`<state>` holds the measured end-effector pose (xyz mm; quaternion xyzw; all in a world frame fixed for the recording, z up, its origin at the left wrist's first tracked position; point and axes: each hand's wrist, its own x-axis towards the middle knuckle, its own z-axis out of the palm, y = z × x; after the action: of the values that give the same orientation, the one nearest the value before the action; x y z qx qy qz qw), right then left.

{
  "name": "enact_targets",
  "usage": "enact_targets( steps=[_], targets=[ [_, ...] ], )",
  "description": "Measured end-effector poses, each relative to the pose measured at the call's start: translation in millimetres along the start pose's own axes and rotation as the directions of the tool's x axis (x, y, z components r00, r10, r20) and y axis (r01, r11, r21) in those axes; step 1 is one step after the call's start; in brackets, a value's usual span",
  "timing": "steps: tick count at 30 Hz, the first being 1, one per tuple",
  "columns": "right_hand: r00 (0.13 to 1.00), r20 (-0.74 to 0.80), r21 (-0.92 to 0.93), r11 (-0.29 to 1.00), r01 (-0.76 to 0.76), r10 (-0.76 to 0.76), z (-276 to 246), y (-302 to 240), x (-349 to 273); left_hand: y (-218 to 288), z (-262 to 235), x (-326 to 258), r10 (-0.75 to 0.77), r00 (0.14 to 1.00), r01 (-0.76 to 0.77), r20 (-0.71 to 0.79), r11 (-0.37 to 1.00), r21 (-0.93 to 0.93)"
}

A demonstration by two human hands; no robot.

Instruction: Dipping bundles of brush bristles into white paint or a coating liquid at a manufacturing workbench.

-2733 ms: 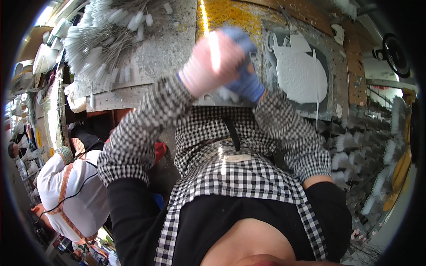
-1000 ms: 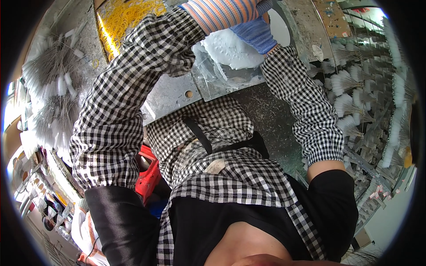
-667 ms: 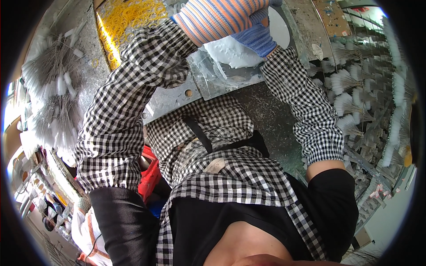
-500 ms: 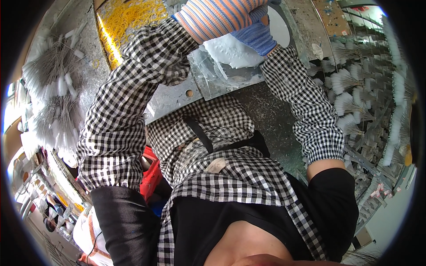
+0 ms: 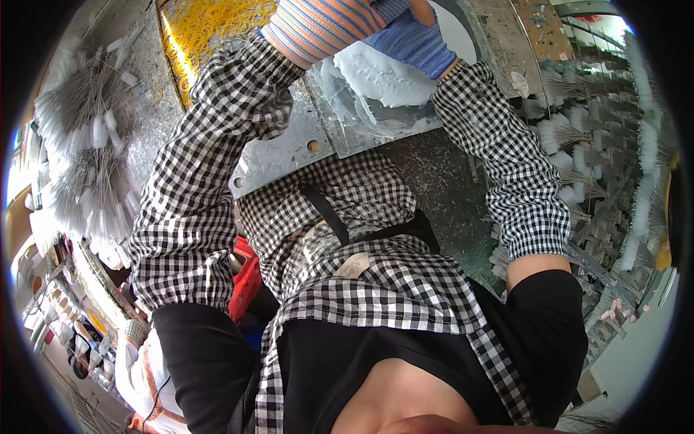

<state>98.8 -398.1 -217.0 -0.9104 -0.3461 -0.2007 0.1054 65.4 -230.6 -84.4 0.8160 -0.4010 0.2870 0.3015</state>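
At the top edge my left hand, in an orange and blue striped knit glove, meets my right hand, in a blue knit glove with a bit of bare finger showing. Both look closed, the left partly in front of the right. Whatever they hold is hidden between them or beyond the frame's edge. Just below them, a thick white paste is spread over a flat plate, with smeared streaks at its left side. Checked black and white sleeves cover both forearms.
Yellow rubber bands fill a tray left of my hands. Bundles of white-bristled brushes on wire stems lie at the far left, and more brushes are stacked at right. A person in white is at lower left.
My left hand has shifted left and a little up. The right hand has risen slightly, its forearm moving right and uncovering more of the paste. Both stay close together.
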Motion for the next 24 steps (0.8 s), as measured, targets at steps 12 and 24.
enact_targets(
  steps=[12,24],
  targets=[
    [0.888,0.412,0.215,0.925,-0.312,0.204,-27,-14,17,0,-7,-4,-0.028,0.999,0.028,0.029,1.0,0.007],
    [0.993,-0.031,0.076,0.99,0.119,-0.117,46,71,-56,10,1,14,0.042,0.998,-0.044,-0.038,0.997,-0.07]
  ],
)
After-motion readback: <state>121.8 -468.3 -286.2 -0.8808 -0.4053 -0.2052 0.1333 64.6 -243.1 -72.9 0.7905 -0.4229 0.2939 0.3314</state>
